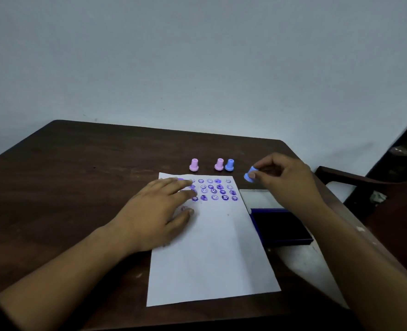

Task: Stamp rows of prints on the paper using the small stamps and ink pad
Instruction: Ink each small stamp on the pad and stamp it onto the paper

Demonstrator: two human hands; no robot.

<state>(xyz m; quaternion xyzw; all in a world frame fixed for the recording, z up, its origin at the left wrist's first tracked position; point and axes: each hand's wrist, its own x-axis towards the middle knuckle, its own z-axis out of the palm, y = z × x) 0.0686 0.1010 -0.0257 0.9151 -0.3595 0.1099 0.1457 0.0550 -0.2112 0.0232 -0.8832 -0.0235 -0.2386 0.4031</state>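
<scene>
While left hand (154,211) pins paper (212,254) — no legible writing.

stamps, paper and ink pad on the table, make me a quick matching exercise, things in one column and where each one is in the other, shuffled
Things
1. blue stamp
2. paper
3. ink pad
4. pink stamps

Places
A. under the flat left hand
B. standing beyond the paper's far edge
C. pinched in the right hand
D. open, right of the paper

Pairs: 1-C, 2-A, 3-D, 4-B
</scene>
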